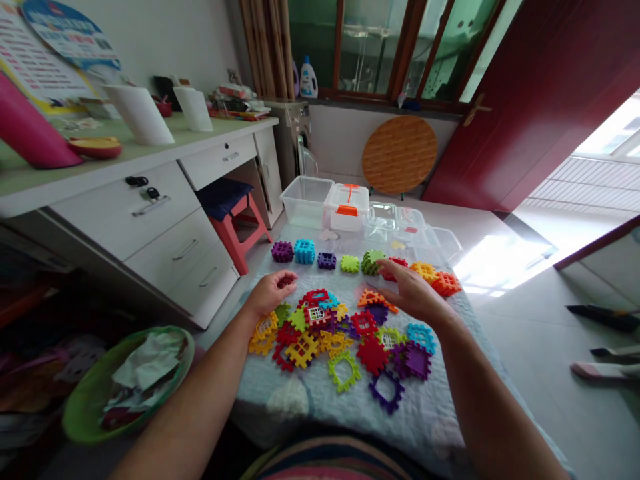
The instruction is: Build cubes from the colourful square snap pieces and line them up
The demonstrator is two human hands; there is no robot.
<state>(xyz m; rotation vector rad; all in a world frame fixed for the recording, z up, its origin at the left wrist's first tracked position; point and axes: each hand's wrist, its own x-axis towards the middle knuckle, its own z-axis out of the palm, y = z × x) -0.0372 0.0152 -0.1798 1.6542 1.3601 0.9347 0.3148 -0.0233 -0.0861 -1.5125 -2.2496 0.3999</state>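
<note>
Lots of bright plastic grid pieces [345,333] lie flat in a messy pile, red, yellow, purple and green, and little square block boxes [305,251] sit in a row on the far side

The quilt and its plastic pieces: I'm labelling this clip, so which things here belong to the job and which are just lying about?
Part of the job: left hand, right hand, plastic interlocking puzzle pieces, quilt, clear plastic tubs at its far end.

Just lying about: green basin of crumpled paper, red stool, white desk, washing machine.
</note>
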